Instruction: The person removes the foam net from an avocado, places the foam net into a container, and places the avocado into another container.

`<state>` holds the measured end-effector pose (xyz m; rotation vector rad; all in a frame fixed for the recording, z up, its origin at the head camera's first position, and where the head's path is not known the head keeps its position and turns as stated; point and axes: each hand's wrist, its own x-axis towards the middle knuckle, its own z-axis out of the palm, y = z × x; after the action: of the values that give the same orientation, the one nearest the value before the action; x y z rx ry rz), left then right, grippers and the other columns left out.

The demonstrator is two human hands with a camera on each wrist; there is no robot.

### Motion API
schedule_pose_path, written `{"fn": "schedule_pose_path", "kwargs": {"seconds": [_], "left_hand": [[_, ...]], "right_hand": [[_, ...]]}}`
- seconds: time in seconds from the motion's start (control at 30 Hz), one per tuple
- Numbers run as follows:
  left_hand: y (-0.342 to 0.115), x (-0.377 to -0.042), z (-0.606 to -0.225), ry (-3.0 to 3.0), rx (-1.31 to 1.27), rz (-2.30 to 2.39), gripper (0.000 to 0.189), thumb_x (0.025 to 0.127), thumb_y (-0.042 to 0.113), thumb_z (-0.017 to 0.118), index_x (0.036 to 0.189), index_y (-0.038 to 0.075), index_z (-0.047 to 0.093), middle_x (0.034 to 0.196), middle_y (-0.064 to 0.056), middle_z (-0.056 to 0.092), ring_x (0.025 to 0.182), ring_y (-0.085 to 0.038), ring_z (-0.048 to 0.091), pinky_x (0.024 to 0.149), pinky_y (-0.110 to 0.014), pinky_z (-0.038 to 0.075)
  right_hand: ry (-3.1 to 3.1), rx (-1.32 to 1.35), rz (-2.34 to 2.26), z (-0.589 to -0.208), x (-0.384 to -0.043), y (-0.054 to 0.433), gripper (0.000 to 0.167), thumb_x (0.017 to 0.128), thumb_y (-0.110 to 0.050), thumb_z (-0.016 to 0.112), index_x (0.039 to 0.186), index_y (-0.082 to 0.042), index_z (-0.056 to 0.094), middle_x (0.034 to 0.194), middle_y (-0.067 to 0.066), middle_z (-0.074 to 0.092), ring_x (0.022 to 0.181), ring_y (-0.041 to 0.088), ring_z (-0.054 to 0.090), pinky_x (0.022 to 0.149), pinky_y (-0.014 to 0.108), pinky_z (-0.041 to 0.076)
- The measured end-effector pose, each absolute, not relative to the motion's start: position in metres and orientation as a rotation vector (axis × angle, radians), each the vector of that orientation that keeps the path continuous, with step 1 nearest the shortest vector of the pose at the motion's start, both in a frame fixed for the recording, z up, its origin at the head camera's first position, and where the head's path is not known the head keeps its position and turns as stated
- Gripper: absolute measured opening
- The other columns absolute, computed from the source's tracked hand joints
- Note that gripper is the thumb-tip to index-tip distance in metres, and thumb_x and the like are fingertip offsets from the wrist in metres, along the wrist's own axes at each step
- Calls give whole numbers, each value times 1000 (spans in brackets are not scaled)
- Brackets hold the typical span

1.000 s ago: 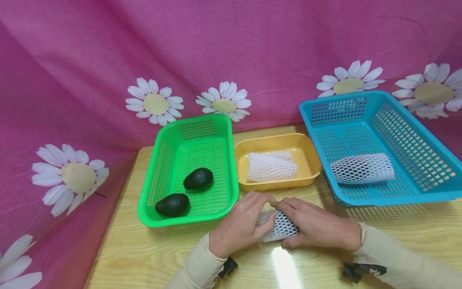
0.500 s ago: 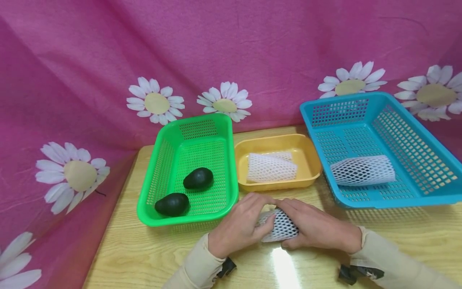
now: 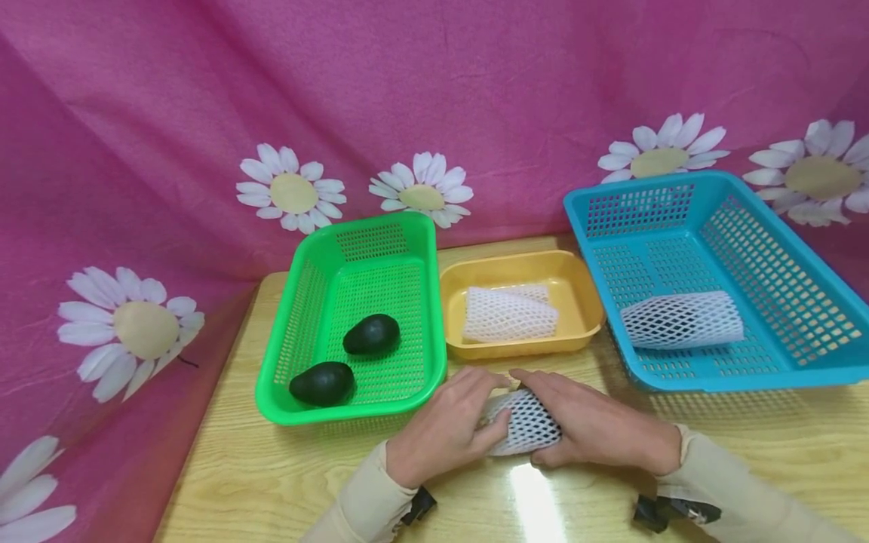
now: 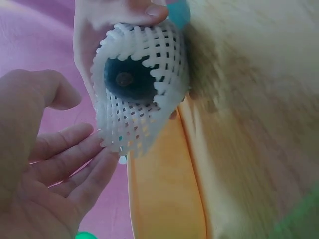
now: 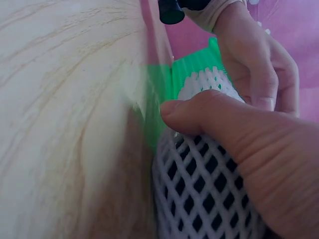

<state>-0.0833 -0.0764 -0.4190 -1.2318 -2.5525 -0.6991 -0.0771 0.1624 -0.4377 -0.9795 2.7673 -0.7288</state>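
A dark avocado (image 4: 142, 89) sits inside a white foam net sleeve (image 3: 524, 428) just above the table's near part. My right hand (image 3: 597, 424) grips the sleeved fruit from the right, its thumb (image 5: 192, 112) pressed across the net. On the other side, my left hand (image 3: 444, 426) has its thumb lifted away from the sleeve. Its fingertips (image 4: 107, 154) touch the net's loose edge from outside in the left wrist view. The sleeve's mouth gapes toward the left hand, showing the avocado's end within.
Two bare avocados (image 3: 371, 335) lie in a green basket (image 3: 434, 324) on the left. Behind my hands, a yellow tray (image 3: 577, 302) holds flat foam nets (image 3: 511, 315). A blue basket (image 3: 767, 375) on the right contains another netted fruit (image 3: 682, 320). Flowered pink cloth backs the table.
The left hand has eased slightly left, and its thumb has drawn off the net. A small gap now separates the two hands' fingertips. The right hand keeps its grip.
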Motion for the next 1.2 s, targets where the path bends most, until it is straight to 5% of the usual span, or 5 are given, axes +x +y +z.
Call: {"fn": "schedule_pose_path", "kwargs": {"seconds": [0.4, 0.87, 1.2], "left_hand": [[-76, -78, -423, -2599, -1231, -584, 33, 98, 25, 64, 123, 5, 66, 118, -5, 74, 109, -16, 70, 98, -28, 59], [-74, -77, -420, -2601, -1229, -566, 24, 96, 24, 66, 112, 8, 69, 110, -4, 76, 102, -13, 72, 92, -25, 60], [-76, -77, -420, -2629, -1230, -547, 14, 95, 21, 67, 100, 9, 71, 97, 1, 75, 88, -10, 69, 80, -21, 59]], "right_hand": [[2782, -1057, -702, -432, -76, 169, 107, 72, -36, 91, 157, -4, 35, 143, 7, 61, 129, 23, 60, 107, 49, 54], [2792, -1025, -641, -426, -76, 172, 100, 71, -36, 93, 150, 1, 45, 127, 1, 64, 113, 15, 63, 99, 44, 58], [2804, -912, -632, -421, -79, 172, 100, 73, -45, 92, 149, 1, 48, 134, 11, 65, 117, 26, 67, 100, 49, 58]]}}
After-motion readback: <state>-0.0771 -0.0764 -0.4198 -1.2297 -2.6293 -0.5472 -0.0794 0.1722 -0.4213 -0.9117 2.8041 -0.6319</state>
